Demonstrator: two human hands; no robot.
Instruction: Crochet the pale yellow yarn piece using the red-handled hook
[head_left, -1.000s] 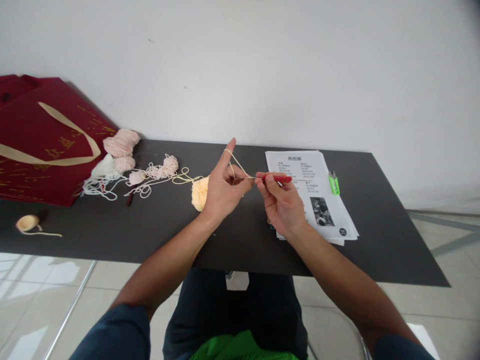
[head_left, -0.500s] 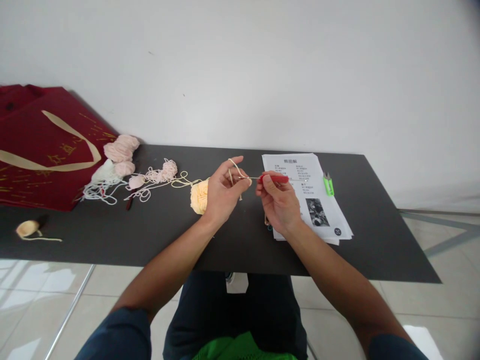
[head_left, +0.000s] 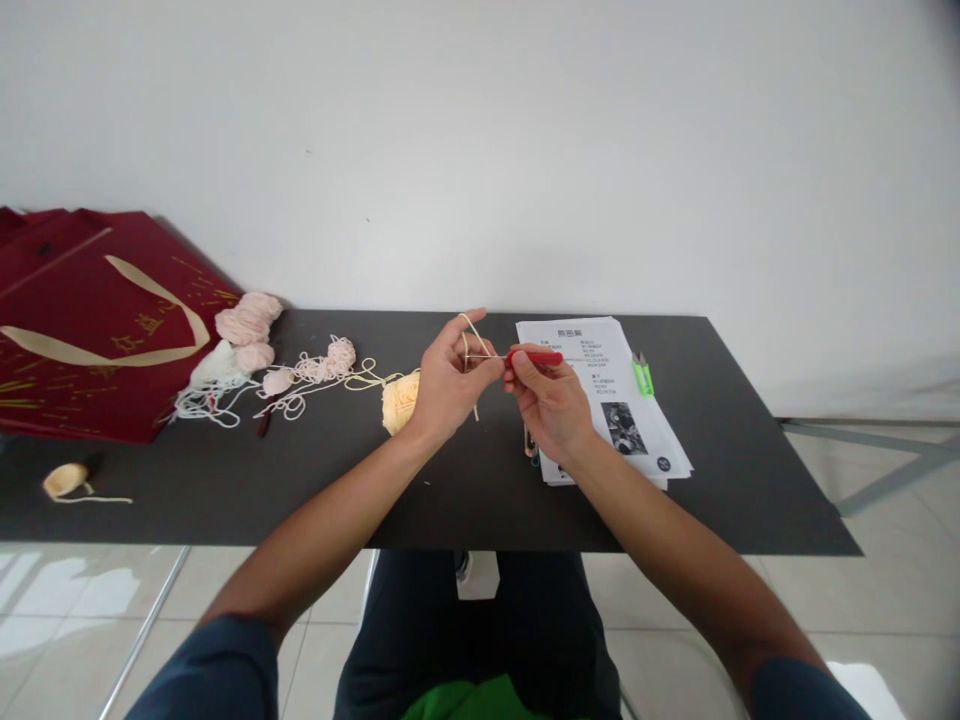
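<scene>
My right hand (head_left: 551, 400) grips the red handle of a crochet hook (head_left: 540, 357), its thin metal shaft pointing left. My left hand (head_left: 450, 380) pinches pale yellow yarn (head_left: 475, 330) between thumb and fingers, and a strand runs over the raised index finger. The hook's tip lies at the left fingers, among the strands; any stitches there are too small to make out. A short yarn end hangs below the left hand. Just left of that wrist sits the yellow yarn ball (head_left: 399, 400), partly hidden by the hand.
Printed sheets (head_left: 637, 450) lie under and beyond my right hand, with green thread snips (head_left: 643, 375) on their right edge. Leftward are tangled pink yarn (head_left: 330, 362), white yarn (head_left: 214, 375), a dark red bag (head_left: 90, 310) and a small cream piece (head_left: 66, 480) near the table's front edge.
The crochet hook and my right hand have moved left, closer to my left hand, and the shaft now reaches further across the left fingers. The whole view has shifted slightly.
</scene>
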